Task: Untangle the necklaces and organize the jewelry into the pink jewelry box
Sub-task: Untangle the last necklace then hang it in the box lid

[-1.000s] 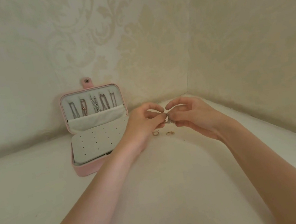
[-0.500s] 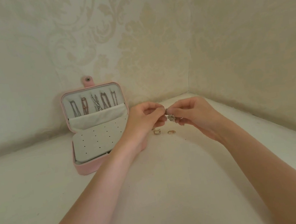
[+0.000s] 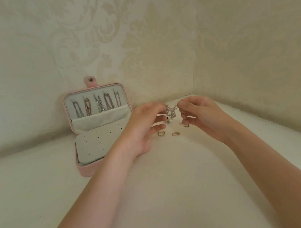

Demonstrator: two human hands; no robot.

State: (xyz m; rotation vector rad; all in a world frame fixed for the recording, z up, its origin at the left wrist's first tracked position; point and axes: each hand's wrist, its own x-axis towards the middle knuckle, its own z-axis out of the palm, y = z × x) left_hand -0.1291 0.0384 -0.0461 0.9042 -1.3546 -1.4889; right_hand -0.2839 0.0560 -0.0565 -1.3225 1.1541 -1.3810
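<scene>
Hands meet above a white desk (image 3: 159,201) in a wallpapered corner, the left hand (image 3: 143,126) and right hand (image 3: 203,115) each pinching one side of a tangled silver chain necklace (image 3: 171,111) stretched between their fingertips, clear of the surface. Fine, limp and light, the chain looks easy to kink, so it is best gripped close to the knot and teased apart gently (a sharp tug could snap it). Just left stands the open pink jewelry box (image 3: 84,169), chains already hung in its lid; two small gold rings (image 3: 161,133) lie beneath the hands.
</scene>
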